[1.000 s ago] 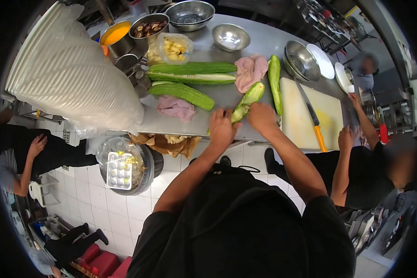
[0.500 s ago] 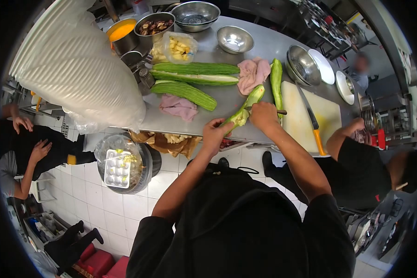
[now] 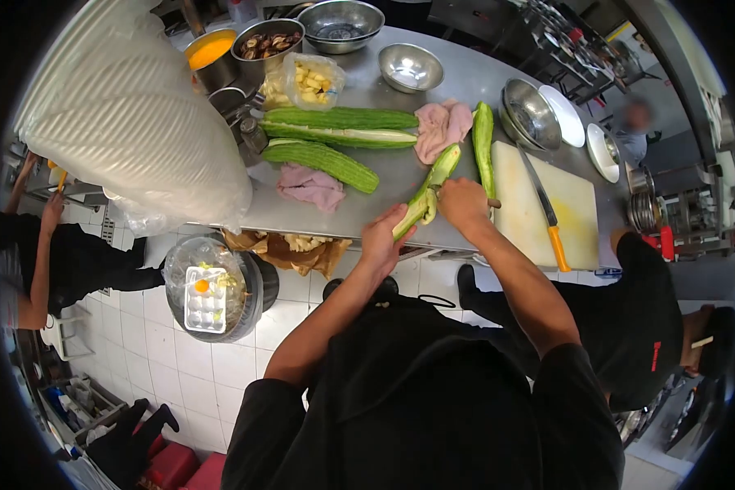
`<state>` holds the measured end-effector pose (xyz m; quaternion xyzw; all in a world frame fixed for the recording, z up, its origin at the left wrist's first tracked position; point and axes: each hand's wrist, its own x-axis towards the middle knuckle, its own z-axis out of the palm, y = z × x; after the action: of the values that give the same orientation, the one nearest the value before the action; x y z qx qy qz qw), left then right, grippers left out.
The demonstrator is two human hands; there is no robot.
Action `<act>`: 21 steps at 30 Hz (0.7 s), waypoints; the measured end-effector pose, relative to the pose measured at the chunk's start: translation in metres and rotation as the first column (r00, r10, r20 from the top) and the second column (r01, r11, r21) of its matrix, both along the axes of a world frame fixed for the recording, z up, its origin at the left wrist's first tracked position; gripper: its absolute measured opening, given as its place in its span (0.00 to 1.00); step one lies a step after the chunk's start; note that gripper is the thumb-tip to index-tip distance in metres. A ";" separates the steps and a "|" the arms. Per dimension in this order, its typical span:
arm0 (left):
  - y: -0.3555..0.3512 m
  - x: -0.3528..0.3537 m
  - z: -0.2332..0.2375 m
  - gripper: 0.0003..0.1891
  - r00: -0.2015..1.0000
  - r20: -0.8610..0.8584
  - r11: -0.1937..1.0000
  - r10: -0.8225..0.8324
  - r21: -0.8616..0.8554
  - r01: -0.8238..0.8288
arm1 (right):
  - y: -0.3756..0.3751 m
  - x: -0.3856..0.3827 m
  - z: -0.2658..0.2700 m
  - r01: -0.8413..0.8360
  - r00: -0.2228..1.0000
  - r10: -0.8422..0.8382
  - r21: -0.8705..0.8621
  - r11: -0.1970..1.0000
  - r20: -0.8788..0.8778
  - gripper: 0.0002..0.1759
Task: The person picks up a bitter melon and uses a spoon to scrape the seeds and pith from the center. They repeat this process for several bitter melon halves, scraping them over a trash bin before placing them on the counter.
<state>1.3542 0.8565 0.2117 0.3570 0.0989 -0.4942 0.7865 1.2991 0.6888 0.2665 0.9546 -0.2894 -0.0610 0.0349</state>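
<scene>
My left hand is wrapped round the lower end of a halved green gourd, held tilted over the table's front edge. My right hand is closed on a small tool whose dark handle end sticks out to the right; its working end lies at the gourd's hollowed inner face. A pink cloth lies just beyond the gourd, and another long green piece is to its right. More ridged gourds rest at the left, beside a second pink cloth.
A white cutting board holds a knife with an orange handle. Metal bowls and pots stand behind. Wrapped white stacks rise at left. A bin stands below. Co-workers are on both sides.
My right hand has shifted slightly at the gourd, and a strip of its inside now curls up. The right co-worker has drawn back from the board. The left co-worker's hands have moved up.
</scene>
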 end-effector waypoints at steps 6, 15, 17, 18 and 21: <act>0.005 0.000 -0.014 0.21 0.997 -0.083 1.000 -0.005 -0.004 0.004 | -0.007 0.007 0.007 -0.035 0.994 0.034 -0.009 0.999 -0.100 0.11; -0.001 -0.006 -0.028 0.21 0.999 -0.050 1.000 -0.011 0.027 0.012 | 0.007 0.002 0.010 -0.092 0.982 0.099 0.053 0.994 -0.159 0.11; -0.002 -0.007 -0.028 0.21 1.000 -0.010 0.998 -0.021 0.059 0.021 | 0.011 0.002 0.011 -0.068 0.988 0.075 0.055 0.996 -0.139 0.11; -0.002 -0.007 -0.029 0.21 1.000 -0.006 0.998 -0.020 0.062 0.020 | 0.013 0.001 0.011 -0.056 0.990 0.062 0.056 0.997 -0.126 0.11; -0.005 -0.008 -0.032 0.22 1.000 0.006 0.999 0.001 0.053 -0.001 | 0.017 -0.003 0.004 -0.118 0.992 0.117 -0.010 0.993 -0.044 0.10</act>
<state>1.3466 0.8517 0.1800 0.3791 0.1097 -0.4899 0.7773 1.2957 0.7056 0.2702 0.9682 -0.2322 -0.0776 0.0508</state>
